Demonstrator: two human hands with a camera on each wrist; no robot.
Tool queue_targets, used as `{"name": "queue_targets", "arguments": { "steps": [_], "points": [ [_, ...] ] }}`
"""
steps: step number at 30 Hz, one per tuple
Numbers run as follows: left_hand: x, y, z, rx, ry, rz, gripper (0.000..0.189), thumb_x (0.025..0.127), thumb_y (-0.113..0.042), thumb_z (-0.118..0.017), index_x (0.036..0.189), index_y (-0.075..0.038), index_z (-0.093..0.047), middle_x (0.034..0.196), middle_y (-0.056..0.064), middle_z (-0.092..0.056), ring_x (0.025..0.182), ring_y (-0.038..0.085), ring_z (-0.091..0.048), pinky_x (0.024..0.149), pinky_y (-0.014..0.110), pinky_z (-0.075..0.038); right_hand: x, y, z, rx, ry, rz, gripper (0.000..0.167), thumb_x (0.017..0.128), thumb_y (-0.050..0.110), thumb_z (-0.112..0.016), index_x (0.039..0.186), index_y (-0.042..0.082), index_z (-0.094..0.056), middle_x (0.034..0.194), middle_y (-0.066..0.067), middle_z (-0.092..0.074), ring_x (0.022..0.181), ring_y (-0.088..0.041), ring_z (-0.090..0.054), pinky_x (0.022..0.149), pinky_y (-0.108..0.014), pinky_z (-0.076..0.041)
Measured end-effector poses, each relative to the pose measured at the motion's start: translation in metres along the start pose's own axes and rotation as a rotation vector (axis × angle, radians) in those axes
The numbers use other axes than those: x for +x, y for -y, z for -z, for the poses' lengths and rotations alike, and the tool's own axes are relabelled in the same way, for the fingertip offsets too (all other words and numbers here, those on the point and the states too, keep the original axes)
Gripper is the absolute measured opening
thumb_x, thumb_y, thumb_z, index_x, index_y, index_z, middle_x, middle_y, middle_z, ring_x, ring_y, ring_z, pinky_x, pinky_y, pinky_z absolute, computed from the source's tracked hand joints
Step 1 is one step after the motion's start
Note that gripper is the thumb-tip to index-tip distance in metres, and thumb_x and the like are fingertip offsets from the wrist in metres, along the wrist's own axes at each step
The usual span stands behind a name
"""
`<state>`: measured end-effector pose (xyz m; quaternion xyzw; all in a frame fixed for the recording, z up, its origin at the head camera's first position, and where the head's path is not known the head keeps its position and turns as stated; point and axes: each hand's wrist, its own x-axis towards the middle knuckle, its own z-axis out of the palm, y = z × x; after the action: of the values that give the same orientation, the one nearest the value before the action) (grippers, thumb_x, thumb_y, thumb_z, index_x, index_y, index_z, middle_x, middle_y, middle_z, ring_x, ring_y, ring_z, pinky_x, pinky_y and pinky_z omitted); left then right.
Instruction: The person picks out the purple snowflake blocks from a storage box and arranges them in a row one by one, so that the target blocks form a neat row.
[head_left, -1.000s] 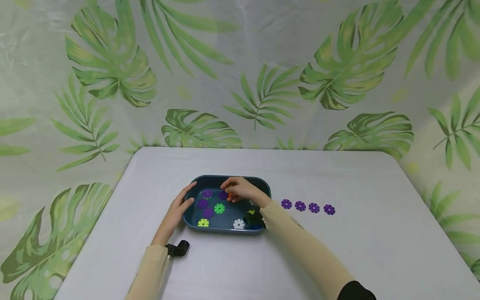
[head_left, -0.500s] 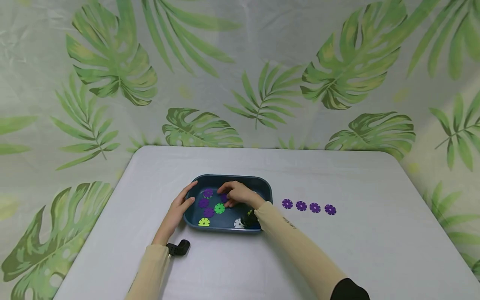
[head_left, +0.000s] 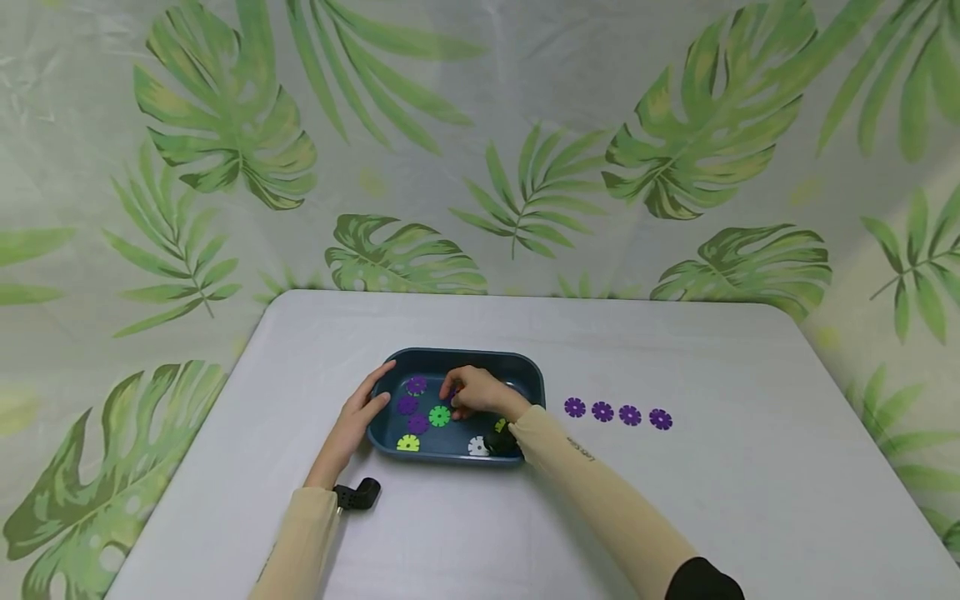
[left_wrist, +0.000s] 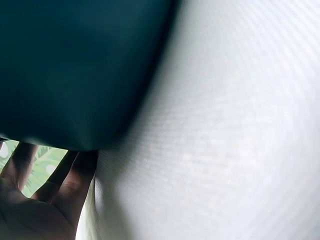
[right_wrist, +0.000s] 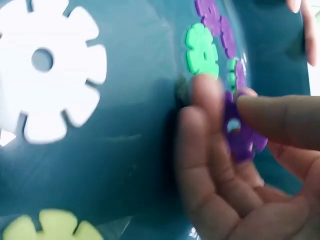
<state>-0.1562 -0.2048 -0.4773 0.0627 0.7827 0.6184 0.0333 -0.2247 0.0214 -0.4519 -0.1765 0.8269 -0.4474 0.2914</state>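
My left hand [head_left: 352, 421] holds the left end of a dark blue tray [head_left: 450, 459], thumb over the rim and fingers along the outside. Its fingers [left_wrist: 75, 182] show below the tray wall in the left wrist view. Inside the tray, my right hand [head_left: 480, 392] pinches a purple snowflake disc [right_wrist: 241, 132] between thumb and fingers. Close to that hand lies a green snowflake disc [head_left: 439, 416]. Several purple discs [head_left: 417, 424] lie left of it. A yellow disc [head_left: 408, 443] and a white disc [head_left: 477, 446] lie along the tray's near side.
Right of the tray, several purple discs [head_left: 602, 412] form a row on the white table [head_left: 750, 483]. Another yellowish disc [right_wrist: 52, 227] lies in the tray, partly hidden in the head view by the black right wrist camera [head_left: 501, 439]. A leaf-patterned cloth [head_left: 525, 108] hangs behind.
My right hand has let go of an orange piece seen a second ago, reached down in the tray, and now pinches a purple disc. The left hand has stayed at the rim.
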Motion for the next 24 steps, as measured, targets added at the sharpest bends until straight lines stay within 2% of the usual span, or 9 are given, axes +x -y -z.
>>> {"name": "queue_targets", "arguments": {
  "steps": [4,10,13,15,20,24],
  "points": [
    [-0.005,-0.017,-0.001,0.017,0.006,0.007,0.049,0.101,-0.009,-0.044,0.149,-0.006,-0.033,0.155,0.014,-0.024,0.143,0.031,-0.013,0.114,0.052,-0.01,-0.005,-0.001,0.005,0.013,-0.011,0.033,0.014,0.09,-0.006,-0.054,0.099,-0.002,-0.064,0.072,-0.011,-0.058,0.055,-0.017,-0.06,0.057,-0.033,-0.054],
    [-0.007,-0.023,-0.003,0.036,0.004,0.02,0.049,0.102,-0.009,-0.044,0.149,-0.005,-0.032,0.155,0.014,-0.023,0.143,0.031,-0.013,0.114,0.051,-0.009,-0.023,-0.001,0.024,0.065,-0.018,0.139,0.017,0.094,0.0,-0.053,0.107,-0.003,-0.064,0.075,-0.015,-0.058,0.055,-0.016,-0.058,0.06,-0.042,-0.055],
    [-0.005,-0.018,-0.003,0.023,0.004,0.02,0.049,0.101,-0.009,-0.044,0.149,-0.006,-0.033,0.155,0.015,-0.023,0.143,0.032,-0.013,0.114,0.052,-0.009,-0.035,-0.003,0.038,0.1,-0.019,0.173,0.018,0.094,0.002,-0.054,0.109,-0.005,-0.063,0.077,-0.017,-0.059,0.055,-0.016,-0.057,0.061,-0.045,-0.055],
    [-0.002,-0.01,-0.002,0.011,-0.001,0.022,0.049,0.101,-0.01,-0.045,0.149,-0.009,-0.034,0.155,0.013,-0.023,0.143,0.03,-0.013,0.114,0.052,-0.008,-0.044,-0.007,0.049,0.132,-0.016,0.185,0.02,0.095,0.003,-0.054,0.11,-0.007,-0.062,0.079,-0.019,-0.059,0.056,-0.017,-0.057,0.061,-0.044,-0.055],
    [0.003,0.012,-0.001,0.02,-0.015,0.02,0.048,0.102,-0.015,-0.046,0.149,-0.019,-0.037,0.156,0.006,-0.024,0.144,0.026,-0.013,0.114,0.051,-0.008,-0.07,-0.022,0.077,0.19,-0.035,0.171,0.023,0.097,0.007,-0.053,0.112,-0.009,-0.058,0.084,-0.02,-0.059,0.063,-0.019,-0.061,0.065,-0.041,-0.057],
    [0.003,0.016,0.0,0.024,-0.016,0.006,0.047,0.102,-0.018,-0.046,0.148,-0.023,-0.038,0.155,0.003,-0.026,0.143,0.024,-0.014,0.114,0.051,-0.008,-0.092,-0.042,0.099,0.197,-0.099,0.137,0.021,0.097,0.007,-0.052,0.112,-0.006,-0.059,0.087,-0.017,-0.059,0.067,-0.022,-0.061,0.066,-0.037,-0.057]
  ]
}}
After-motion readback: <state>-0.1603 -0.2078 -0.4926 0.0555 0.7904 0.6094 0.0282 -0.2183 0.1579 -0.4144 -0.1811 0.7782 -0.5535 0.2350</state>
